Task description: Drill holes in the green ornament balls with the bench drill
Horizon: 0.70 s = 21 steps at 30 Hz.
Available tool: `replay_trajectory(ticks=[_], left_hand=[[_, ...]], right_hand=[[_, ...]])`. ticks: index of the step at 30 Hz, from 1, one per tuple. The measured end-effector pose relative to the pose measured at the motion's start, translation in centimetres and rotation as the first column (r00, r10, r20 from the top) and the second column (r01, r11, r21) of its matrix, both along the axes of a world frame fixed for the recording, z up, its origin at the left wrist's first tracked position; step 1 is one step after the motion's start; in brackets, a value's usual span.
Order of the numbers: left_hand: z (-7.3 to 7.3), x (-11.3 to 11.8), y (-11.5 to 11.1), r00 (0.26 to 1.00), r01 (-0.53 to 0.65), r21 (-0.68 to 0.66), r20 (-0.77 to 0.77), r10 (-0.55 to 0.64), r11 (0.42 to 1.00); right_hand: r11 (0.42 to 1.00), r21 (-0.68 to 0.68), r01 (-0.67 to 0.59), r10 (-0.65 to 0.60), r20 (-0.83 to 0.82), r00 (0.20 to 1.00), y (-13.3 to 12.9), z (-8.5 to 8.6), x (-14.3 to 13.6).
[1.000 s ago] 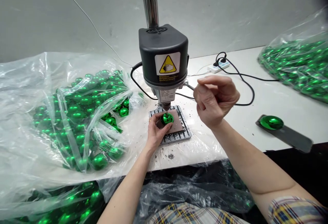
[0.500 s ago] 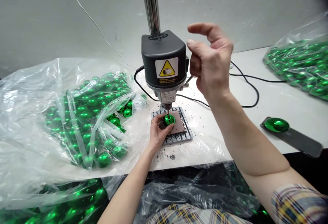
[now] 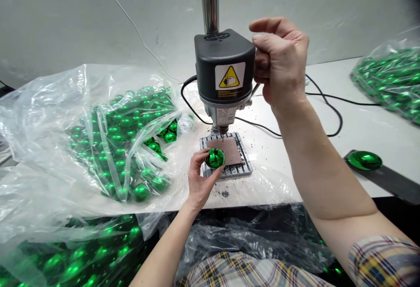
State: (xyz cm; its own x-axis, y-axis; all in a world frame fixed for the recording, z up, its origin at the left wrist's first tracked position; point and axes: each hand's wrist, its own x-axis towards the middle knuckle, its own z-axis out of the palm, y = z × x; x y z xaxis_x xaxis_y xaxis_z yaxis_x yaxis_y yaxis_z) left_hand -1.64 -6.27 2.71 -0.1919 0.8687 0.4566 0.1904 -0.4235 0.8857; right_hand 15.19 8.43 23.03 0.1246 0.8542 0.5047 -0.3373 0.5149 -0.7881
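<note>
My left hand (image 3: 201, 177) pinches a shiny green bauble (image 3: 215, 159) between thumb and fingers. The bauble is at the front of the drill press base (image 3: 234, 172), off the drill bit (image 3: 222, 139), which points down behind it. High on the right, my right hand (image 3: 285, 61) has its lower fingers curled around the drill press lever (image 3: 256, 89); its index finger and thumb stick out to the left. Most of the lever is hidden by that hand. Between my hands stands the dark drill press head (image 3: 225, 66) with a yellow warning label.
A clear plastic bag (image 3: 42, 99) of green baubles covers the table's left side; another bag (image 3: 390, 81) lies at the far right. One green bauble (image 3: 365, 160) rests on a dark flat strip (image 3: 393, 184). A black cable (image 3: 331, 112) curls behind; dark shavings dot the base.
My left hand has drawn the bauble out from under the bit, toward me. My right hand has risen slightly with the lever. The camera view has shifted left.
</note>
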Motion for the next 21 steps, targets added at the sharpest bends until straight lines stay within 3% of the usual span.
replay_trajectory(ticks=[3,5,7,9,12,15,18,21], left_hand=[[1.0,-0.1,-2.1,0.993,0.05,-0.059,-0.103,-0.056,0.997],[1.0,-0.2,-4.4,0.949,0.231,-0.171,-0.178,-0.261,0.958],[0.2,-0.2,-7.0,0.823,0.438,-0.329,-0.227,-0.52,0.837],[-1.2,-0.2,-9.6,0.723,0.492,-0.476,-0.243,-0.647,0.729],[-4.4,-0.3,-12.4,0.738,0.363,-0.612,-0.272,-0.618,0.702],[-8.0,-0.5,-13.4,0.779,0.17,-0.728,-0.314,-0.543,0.664],[-10.7,-0.1,-12.8,0.814,-0.054,-0.845,-0.346,-0.466,0.532],[-12.0,1.2,-11.7,0.7,-0.155,-0.899,-0.392,-0.597,0.409]], right_hand=[[0.997,-0.054,0.054,-0.055,-0.022,0.998,-0.2,0.4,-0.4],[0.992,-0.089,0.086,-0.09,-0.032,0.995,-0.2,0.6,-0.6],[0.993,-0.076,0.087,-0.09,-0.035,0.995,0.1,0.6,-0.6],[0.997,-0.03,0.073,-0.075,-0.045,0.996,0.4,0.4,-0.5],[0.998,-0.035,0.056,-0.059,-0.084,0.995,0.5,0.3,-0.3],[0.996,-0.065,0.063,-0.069,-0.086,0.994,0.3,0.4,-0.3],[0.995,-0.029,0.098,-0.1,-0.082,0.992,0.4,0.4,-0.4],[0.994,-0.041,0.097,-0.101,-0.116,0.988,0.6,0.5,-0.6]])
